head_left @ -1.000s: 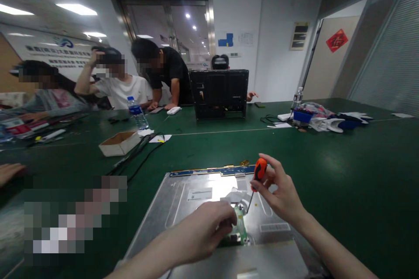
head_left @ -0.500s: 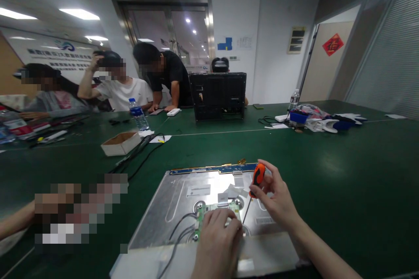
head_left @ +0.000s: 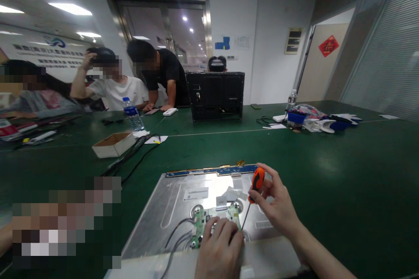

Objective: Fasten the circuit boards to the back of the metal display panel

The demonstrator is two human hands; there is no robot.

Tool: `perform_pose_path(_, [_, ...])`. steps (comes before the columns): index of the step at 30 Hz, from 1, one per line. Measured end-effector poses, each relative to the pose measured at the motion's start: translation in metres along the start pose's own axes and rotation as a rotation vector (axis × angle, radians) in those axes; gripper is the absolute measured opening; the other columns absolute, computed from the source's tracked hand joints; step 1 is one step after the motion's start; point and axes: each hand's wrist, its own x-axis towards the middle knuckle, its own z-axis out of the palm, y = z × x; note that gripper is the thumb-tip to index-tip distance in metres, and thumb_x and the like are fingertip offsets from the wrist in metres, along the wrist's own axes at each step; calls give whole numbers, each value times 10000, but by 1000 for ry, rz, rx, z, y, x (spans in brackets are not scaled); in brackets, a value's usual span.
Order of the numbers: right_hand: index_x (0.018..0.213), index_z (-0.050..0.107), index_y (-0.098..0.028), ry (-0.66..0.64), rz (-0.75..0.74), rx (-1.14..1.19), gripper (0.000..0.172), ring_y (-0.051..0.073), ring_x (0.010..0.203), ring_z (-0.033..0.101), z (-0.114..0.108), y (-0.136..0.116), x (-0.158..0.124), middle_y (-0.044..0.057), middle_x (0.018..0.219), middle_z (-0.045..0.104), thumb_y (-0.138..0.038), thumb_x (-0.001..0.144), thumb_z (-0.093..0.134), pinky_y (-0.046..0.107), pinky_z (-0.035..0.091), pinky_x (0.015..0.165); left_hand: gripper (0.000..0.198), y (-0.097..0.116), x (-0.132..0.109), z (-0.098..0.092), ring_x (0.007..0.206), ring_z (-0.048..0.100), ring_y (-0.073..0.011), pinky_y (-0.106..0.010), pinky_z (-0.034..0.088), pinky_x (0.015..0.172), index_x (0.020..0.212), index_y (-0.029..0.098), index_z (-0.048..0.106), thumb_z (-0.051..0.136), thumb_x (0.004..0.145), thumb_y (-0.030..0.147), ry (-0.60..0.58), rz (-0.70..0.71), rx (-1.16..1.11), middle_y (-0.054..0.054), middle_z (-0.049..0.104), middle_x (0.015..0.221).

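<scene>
A silver metal panel (head_left: 170,209) lies flat on the green table in front of me. A small green circuit board (head_left: 209,217) with grey wires sits on its near half. My left hand (head_left: 218,248) rests on the board's near right part, fingers curled and pressed down on it. My right hand (head_left: 278,207) pinches an orange-handled screwdriver (head_left: 255,182), held upright and slightly tilted. The screwdriver's thin shaft points down to the panel just right of the board.
A black monitor back (head_left: 216,95) stands across the green table (head_left: 343,174). A cardboard box (head_left: 113,144), black cables (head_left: 137,150) and a water bottle (head_left: 132,114) lie at left. Several people sit or lean at the far left. Gloves and a blue tub (head_left: 322,121) are at right.
My left hand drew back from the board's middle toward its near edge, uncovering the circuit board and wires. My right hand with the screwdriver stayed almost in place. The view shifted slightly.
</scene>
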Motion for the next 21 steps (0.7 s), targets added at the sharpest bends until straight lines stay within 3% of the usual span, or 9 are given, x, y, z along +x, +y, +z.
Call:
perform_pose_path(9, [1362,418,-276,-11,-58,-19,500,130,542,602,-2,-2,-2,-44,740,669,-244,912,634,229,501,502,358,7,7,5,727,555,-187,-344,344,928,727,217,592,367,949,50,202,-63,-85,2,626,741])
perform_pose_path(12, [1361,418,-289,-2,-86,-41,494,124,521,584,-2,-4,-2,-53,730,669,-228,916,622,222,499,492,310,7,6,4,740,572,-188,-346,336,947,739,220,597,420,939,65,169,-65,-71,6,636,750])
perform_pose_path(16, [1360,421,-291,20,-117,-28,492,126,527,596,-3,-6,-3,-44,750,678,-219,917,624,218,512,488,231,5,6,-6,807,609,-190,-339,323,979,804,225,627,500,918,70,36,-55,-76,9,674,825])
perform_pose_path(21, [1380,416,-297,20,-192,-33,518,129,512,592,-2,-9,-6,-47,733,671,-214,915,629,216,516,469,239,6,7,-9,846,618,-192,-340,318,980,823,226,640,495,931,70,48,-125,-139,8,690,864])
